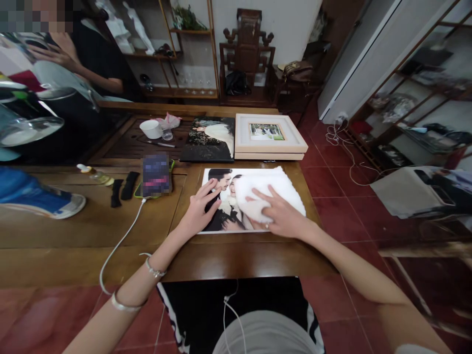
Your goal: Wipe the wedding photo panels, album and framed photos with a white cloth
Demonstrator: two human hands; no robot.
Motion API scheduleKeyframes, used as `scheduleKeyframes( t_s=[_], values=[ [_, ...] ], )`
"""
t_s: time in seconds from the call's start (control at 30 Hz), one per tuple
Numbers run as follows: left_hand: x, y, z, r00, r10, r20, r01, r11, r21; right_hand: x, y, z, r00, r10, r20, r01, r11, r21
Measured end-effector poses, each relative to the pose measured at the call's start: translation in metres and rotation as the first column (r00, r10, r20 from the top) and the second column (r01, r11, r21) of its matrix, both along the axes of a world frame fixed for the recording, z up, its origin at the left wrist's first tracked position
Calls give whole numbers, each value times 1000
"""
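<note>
A large wedding photo print [224, 189] lies flat on the wooden table [92, 231] in front of me. My left hand [201, 209] rests open on its left part, fingers spread over the picture. My right hand [278, 214] presses a white cloth [269, 189] down on the right half of the print, fingers curled over a bunched part of it. The cloth covers much of the print's right side.
Behind the print lie a dark photo canvas [210, 140] and a stacked white frame [269, 137]. A phone [155, 176] on a white cable [118, 246], black bands [123, 187], a small bottle [96, 175] and a white cup [151, 129] sit left. Another person [96, 59] sits at the far left.
</note>
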State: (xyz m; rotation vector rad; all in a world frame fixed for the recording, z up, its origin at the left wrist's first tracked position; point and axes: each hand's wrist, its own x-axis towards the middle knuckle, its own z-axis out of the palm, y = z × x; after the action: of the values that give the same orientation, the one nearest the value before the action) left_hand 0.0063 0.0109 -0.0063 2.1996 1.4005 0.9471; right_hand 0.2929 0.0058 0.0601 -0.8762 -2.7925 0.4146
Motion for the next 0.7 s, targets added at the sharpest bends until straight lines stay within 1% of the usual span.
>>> scheduleKeyframes(
  t_s=[0.13, 0.2, 0.27, 0.33, 0.4, 0.5, 0.6, 0.67, 0.7],
  values=[
    [0, 0, 0, 1000, 6, 6, -6, 1000, -10, -9, 60, -1, 989, -141, -43, 142, 989, 31],
    [0, 0, 0, 1000, 2, 16, -2, 1000, -6, -13, 76, -3, 977, -198, -82, 202, 979, 42],
    [1, 0, 0, 1000, 3, 24, -3, 1000, -2, -14, 79, -5, 969, -227, -101, 233, 971, 49],
    [1, 0, 0, 999, 11, 31, -11, 1000, 0, -15, 68, -7, 970, -229, -81, 234, 971, 55],
    [2, 0, 0, 999, 17, 34, -17, 1000, 1, -15, 48, -7, 978, -201, -46, 204, 978, 54],
    [2, -1, 1, 1000, 12, 23, -12, 1000, -5, -14, 5, -8, 993, -115, -12, 116, 993, 13],
    [2, -2, 4, 1000, 16, 3, -16, 1000, -9, -9, -38, -10, 1000, -26, -13, 25, 999, -30],
    [2, -3, 5, 1000, 24, 1, -24, 1000, 0, -4, -57, -10, 999, 43, -31, -44, 998, -55],
    [2, -3, 5, 1000, 26, 3, -26, 1000, 5, -1, -62, -9, 996, 83, -40, -86, 994, -70]
  ],
)
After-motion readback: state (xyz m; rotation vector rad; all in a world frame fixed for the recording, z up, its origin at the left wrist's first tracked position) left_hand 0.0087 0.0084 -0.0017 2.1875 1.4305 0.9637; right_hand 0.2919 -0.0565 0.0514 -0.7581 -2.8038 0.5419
